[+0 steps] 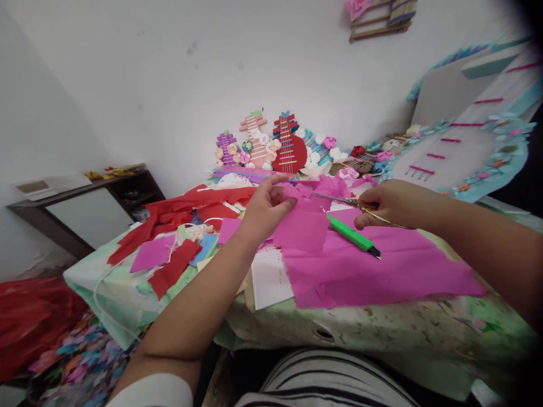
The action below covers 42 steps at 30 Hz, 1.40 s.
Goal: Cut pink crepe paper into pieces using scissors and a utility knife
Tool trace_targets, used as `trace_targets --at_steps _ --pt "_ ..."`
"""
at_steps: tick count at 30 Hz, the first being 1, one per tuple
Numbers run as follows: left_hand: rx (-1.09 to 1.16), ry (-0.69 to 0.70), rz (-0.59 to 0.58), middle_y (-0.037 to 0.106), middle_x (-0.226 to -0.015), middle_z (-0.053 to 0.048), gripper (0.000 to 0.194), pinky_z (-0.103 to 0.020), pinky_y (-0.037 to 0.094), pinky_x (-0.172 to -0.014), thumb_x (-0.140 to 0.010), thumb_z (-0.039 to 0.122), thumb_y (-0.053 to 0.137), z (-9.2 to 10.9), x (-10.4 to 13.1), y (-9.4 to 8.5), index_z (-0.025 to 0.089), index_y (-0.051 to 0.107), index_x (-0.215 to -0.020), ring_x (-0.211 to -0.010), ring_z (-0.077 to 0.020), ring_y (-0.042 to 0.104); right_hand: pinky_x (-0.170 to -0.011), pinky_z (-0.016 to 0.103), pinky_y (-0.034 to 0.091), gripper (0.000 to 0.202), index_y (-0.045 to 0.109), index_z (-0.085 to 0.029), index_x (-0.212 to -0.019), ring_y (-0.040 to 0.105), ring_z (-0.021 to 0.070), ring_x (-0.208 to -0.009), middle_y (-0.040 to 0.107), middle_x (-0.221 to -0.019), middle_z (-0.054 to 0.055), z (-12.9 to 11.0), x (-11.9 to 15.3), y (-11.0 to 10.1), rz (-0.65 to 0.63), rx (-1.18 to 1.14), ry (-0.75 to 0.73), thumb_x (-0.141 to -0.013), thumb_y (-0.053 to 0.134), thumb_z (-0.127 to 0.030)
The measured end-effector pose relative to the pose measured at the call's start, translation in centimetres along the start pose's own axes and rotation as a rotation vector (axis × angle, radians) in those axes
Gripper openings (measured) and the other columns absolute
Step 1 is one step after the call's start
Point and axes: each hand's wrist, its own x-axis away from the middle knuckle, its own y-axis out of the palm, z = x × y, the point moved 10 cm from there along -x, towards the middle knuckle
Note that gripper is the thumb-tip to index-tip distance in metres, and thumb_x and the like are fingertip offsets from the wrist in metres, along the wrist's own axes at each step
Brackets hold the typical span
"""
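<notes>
My right hand is closed round the handles of a pair of scissors, whose blades point left at a piece of magenta crepe paper. The far edge of that piece is pinched between the thumb and fingers of my left hand. A bright green utility knife lies on a larger magenta sheet, just below the scissors. Under the paper's left side a white card with a dotted line sticks out.
Red crepe paper and several cut coloured pieces lie on the table's left. Paper-flower lute models stand against the wall. A big light-blue lute shape leans at the right. A low cabinet stands at the left.
</notes>
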Motion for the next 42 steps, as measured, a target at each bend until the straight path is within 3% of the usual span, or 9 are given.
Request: trace_targets --at_steps 8,12,17,26,34,42 --pt "0.021 -0.016 0.017 0.048 -0.062 0.005 0.036 -0.018 0.039 -0.051 -0.067 0.015 0.058 -0.1 0.0 -0.2 0.021 0.05 -0.101 -0.057 -0.0072 0.049 -0.047 0.026 0.017 0.053 0.037 -0.018 -0.053 0.03 0.0101 -0.048 0.037 -0.048 -0.001 0.4 0.4 -0.5 0.044 0.057 0.005 -0.064 0.042 -0.07" --pt "0.018 -0.039 0.063 0.045 -0.06 0.005 0.025 -0.016 0.036 -0.049 -0.065 0.015 0.059 -0.5 0.1 -0.7 0.019 0.055 -0.09 -0.055 -0.006 0.045 -0.048 0.025 0.018 0.049 0.035 -0.018 -0.058 0.032 0.0102 -0.049 0.039 -0.052 -0.001 0.8 0.8 -0.9 0.078 0.026 0.022 -0.068 0.04 -0.067" --pt "-0.01 -0.089 0.07 0.051 -0.064 0.003 0.01 -0.017 0.035 -0.049 -0.068 0.022 0.058 -0.9 0.2 -0.8 0.017 0.059 -0.076 -0.056 -0.0067 0.045 -0.049 0.025 0.018 0.048 0.038 -0.018 -0.06 0.033 0.0107 -0.049 0.042 -0.054 0.0 0.6 0.7 -0.1 0.014 0.014 -0.002 -0.07 0.037 -0.065" --pt "-0.045 -0.107 0.05 0.051 -0.062 0.003 0.011 -0.018 0.034 -0.047 -0.07 0.027 0.057 -0.6 0.4 -0.5 0.017 0.06 -0.074 -0.054 -0.0072 0.045 -0.048 0.025 0.019 0.049 0.042 -0.018 -0.059 0.035 0.0108 -0.049 0.042 -0.055 0.001 -1.2 0.4 0.7 -0.064 -0.038 -0.039 -0.069 0.035 -0.066" --pt "-0.061 -0.09 0.041 0.049 -0.059 0.004 0.012 -0.018 0.033 -0.046 -0.069 0.028 0.058 -0.3 0.5 -0.4 0.016 0.06 -0.07 -0.052 -0.0067 0.043 -0.048 0.025 0.018 0.052 0.037 -0.018 -0.052 0.029 0.0095 -0.047 0.037 -0.048 -0.001 -1.5 -0.1 0.5 -0.033 -0.023 0.001 -0.061 0.045 -0.068" --pt "-0.051 -0.117 0.058 0.051 -0.061 0.003 0.012 -0.018 0.034 -0.046 -0.068 0.027 0.058 -0.4 0.7 -0.8 0.016 0.06 -0.073 -0.053 -0.0075 0.045 -0.047 0.026 0.016 0.048 0.037 -0.017 -0.051 0.028 0.0094 -0.046 0.035 -0.046 -0.001 -1.8 0.1 0.2 -0.015 0.02 -0.015 -0.067 0.044 -0.062"
